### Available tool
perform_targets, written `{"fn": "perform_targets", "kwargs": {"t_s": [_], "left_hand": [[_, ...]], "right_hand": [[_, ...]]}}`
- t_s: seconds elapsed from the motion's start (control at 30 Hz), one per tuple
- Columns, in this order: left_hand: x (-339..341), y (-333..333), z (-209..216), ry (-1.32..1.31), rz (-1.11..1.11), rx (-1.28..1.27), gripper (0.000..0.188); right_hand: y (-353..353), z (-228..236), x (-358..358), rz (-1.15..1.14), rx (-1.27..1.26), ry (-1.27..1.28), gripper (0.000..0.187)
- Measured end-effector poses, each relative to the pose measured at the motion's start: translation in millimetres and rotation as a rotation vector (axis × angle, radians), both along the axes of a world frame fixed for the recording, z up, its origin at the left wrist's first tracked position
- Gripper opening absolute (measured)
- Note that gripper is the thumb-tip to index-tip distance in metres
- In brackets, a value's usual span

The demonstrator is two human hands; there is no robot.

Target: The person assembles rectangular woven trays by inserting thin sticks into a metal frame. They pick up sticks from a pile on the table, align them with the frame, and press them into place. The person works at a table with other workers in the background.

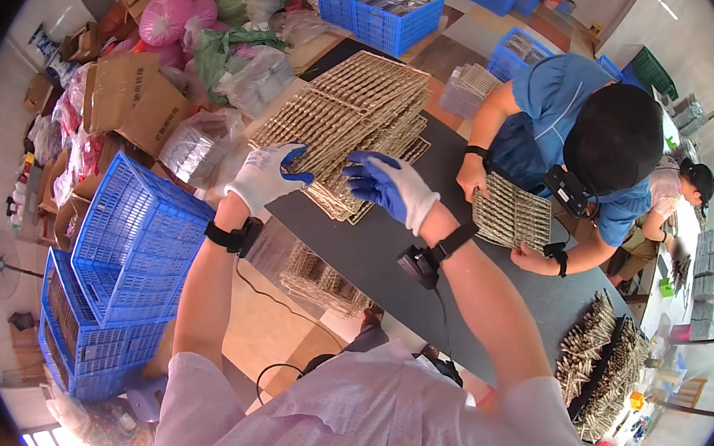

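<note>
A stack of beige wire racks (348,104), with rows of small rod-like pieces on them, lies on the dark grey table (329,242) ahead of me. My left hand (270,175), in a white glove with blue fingers, is at the stack's near left corner, thumb and fingers apart. To the stack's near right, my right hand (391,188) wears a matching glove, its fingers loosely bent and spread with nothing between them. Whether either glove touches the racks I cannot tell. Each wrist carries a black strap with a small device.
Across the table a person in blue (575,133) holds a smaller rack (510,213) with both hands. Piles of thin metal pieces (608,363) lie at the table's right end. Blue crates (133,243) stand at my left; cartons (134,104) and bags are heaped behind.
</note>
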State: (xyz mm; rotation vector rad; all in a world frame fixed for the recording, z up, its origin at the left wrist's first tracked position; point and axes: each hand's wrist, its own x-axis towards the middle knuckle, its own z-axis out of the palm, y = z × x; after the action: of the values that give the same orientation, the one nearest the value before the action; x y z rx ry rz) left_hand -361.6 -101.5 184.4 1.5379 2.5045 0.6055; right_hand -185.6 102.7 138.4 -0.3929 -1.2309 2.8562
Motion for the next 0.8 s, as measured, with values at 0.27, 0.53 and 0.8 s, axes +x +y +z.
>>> {"fn": "perform_targets", "kwargs": {"t_s": [0.27,0.53,0.8], "left_hand": [[-2,-3,11,-0.047,-0.022,0.046,0.055],[-11,-14,18,-0.162,-0.011,0.192,0.053],[29,-1,-36,0.089,0.106,0.005,0.061]], "right_hand": [[-42,-12,-18,0.101,1.742,0.003,0.042],[-28,-28,-21,0.048,1.074,-0.206,0.036],[-20,-61,-20,-0.097,0.591,-0.42,0.021]]}}
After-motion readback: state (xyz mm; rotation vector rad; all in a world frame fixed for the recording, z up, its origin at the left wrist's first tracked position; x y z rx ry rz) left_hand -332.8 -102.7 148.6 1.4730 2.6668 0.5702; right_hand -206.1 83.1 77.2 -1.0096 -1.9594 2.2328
